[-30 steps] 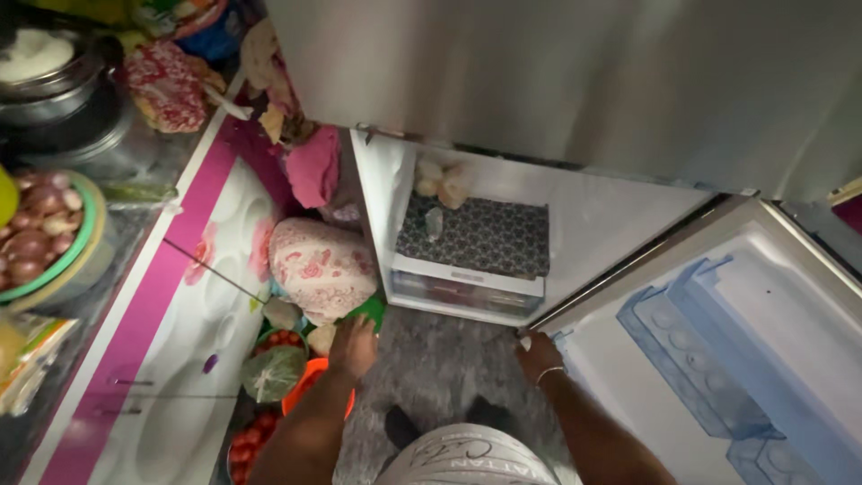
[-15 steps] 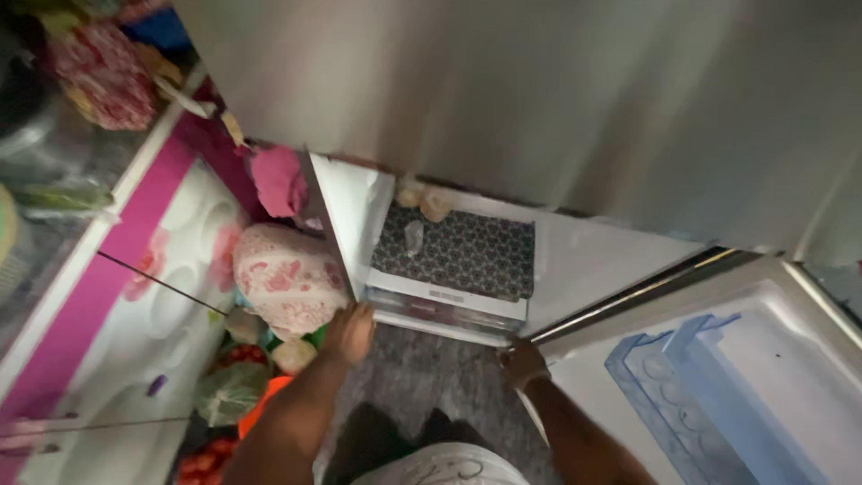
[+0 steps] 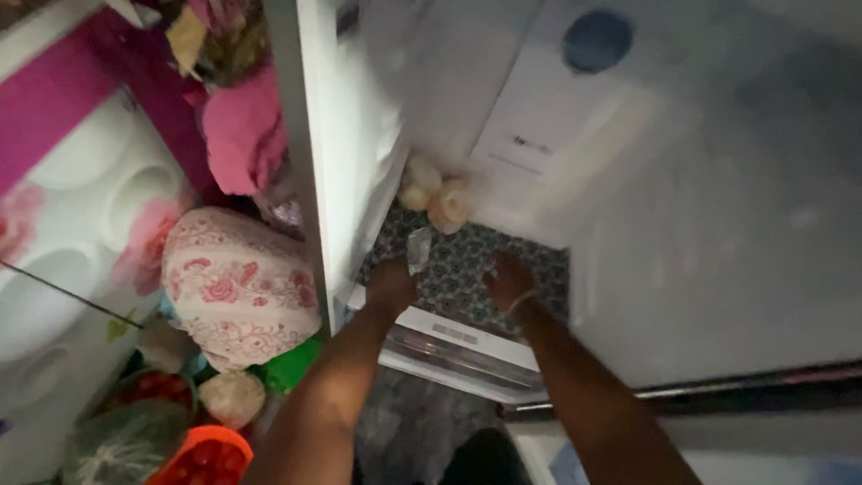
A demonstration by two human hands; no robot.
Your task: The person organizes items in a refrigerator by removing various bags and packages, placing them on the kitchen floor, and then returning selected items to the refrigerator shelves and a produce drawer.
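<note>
**Hands at the patterned shelf mat inside the fridge**

Hands first: the left hand (image 3: 391, 286) is pushed into the open fridge compartment, its fingers resting on the near left part of the dark patterned mat (image 3: 467, 269); whether they are curled or flat I cannot tell, as the view is dim and blurred. Just beside it, touching or nearly so, stands a small clear plastic bag (image 3: 419, 248). The right hand (image 3: 508, 280) lies on the mat a little to the right, fingers bent down onto it, seemingly pressing rather than pinching anything.

Behind both hands, at the back of the shelf, sit a few pale wrapped lumps (image 3: 435, 196), close together and near the fridge's left wall (image 3: 337, 153). The shelf's white front edge (image 3: 453, 334) runs under the wrists.

Judged from this, whatever is lifted here is best taken low and slowly: the bag looks light and limp, so a full-finger grip near its base would serve better than a pinch at the top. Keeping the other hand flat on the mat should stop it sliding or bunching.

Outside, to the left, a pink floral cloth bundle (image 3: 238, 287) rests above an orange basket of tomatoes (image 3: 199, 454).
</note>
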